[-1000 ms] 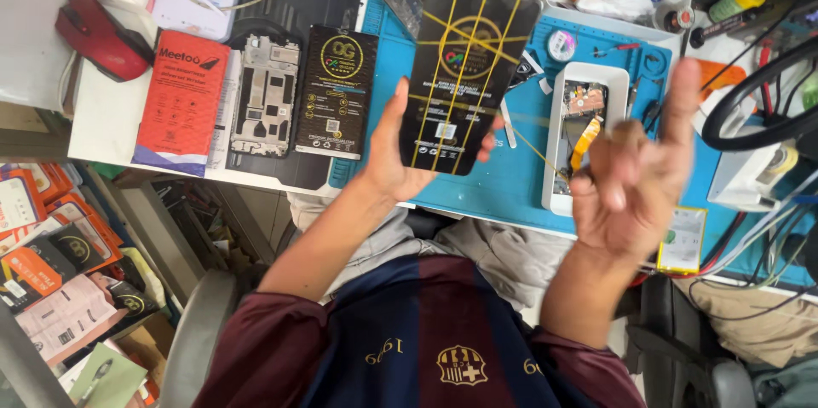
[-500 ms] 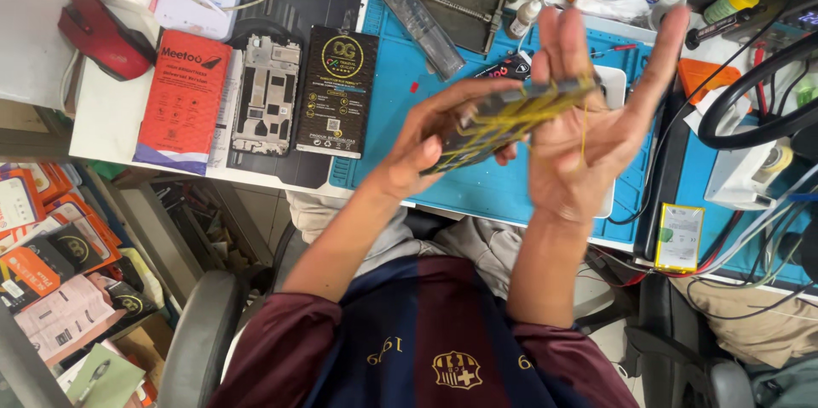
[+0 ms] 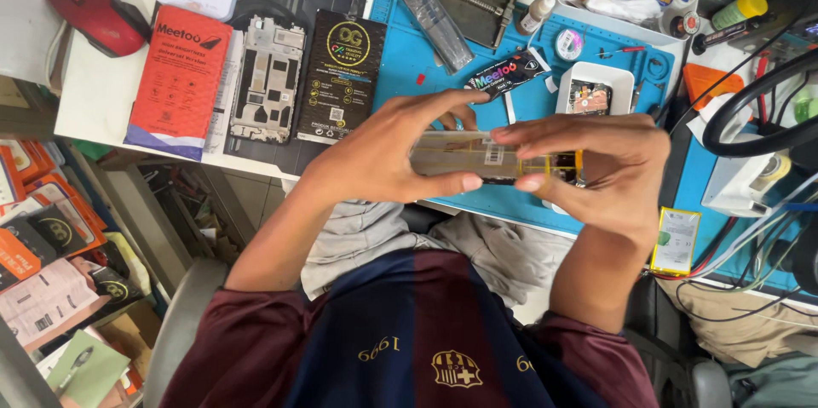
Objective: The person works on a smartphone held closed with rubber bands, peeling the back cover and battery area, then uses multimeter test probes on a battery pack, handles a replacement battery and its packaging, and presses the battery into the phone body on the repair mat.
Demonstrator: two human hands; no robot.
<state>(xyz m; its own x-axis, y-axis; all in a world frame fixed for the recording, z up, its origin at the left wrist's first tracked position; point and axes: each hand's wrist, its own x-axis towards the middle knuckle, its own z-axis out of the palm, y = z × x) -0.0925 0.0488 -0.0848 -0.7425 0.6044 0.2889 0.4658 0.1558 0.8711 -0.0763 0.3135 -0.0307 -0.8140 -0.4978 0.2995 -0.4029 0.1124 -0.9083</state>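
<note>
Phone screen panel (image 3: pixel 494 157) pinched between left hand (image 3: pixel 383 152) and right hand (image 3: pixel 613 169)

Premises: a small phone-repair workbench. Evidence: a blue repair mat (image 3: pixel 409 59) covers the bench, carrying a bare phone frame (image 3: pixel 266 80), a white phone (image 3: pixel 591 93) lying opened, a solder reel (image 3: pixel 568 43) and small bottles (image 3: pixel 533 13). Flat retail packets, one red (image 3: pixel 179 76) and one black (image 3: pixel 341 76), lie alongside. More packets (image 3: pixel 43 238) are stacked on low shelving beside the chair.

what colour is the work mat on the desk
Blue, best seen in the head view: the work mat lies under the tools.
</note>
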